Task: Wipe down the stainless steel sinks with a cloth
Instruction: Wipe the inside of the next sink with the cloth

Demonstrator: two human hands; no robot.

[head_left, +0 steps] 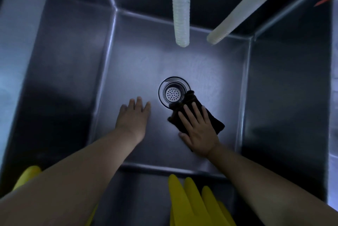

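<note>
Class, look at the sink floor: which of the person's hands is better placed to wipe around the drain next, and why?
The right hand. It already presses the dark cloth flat on the sink floor, with the cloth's edge overlapping the drain rim. The left hand lies bare on the steel.

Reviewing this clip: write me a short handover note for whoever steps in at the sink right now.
Right hand: flat, fingers straight, pressing the dark cloth onto the sink floor, its far corner lapping the drain strainer rim.
Left hand: open, palm down on the sink floor left of the drain, holding nothing.
Two ribbed hoses hang over the back of the basin. Yellow rubber gloves drape over the near edge, unworn.
Done: cannot tell how much is already wiped.
Left: floor around the drain, the walls and corners, then any other sinks.
</note>
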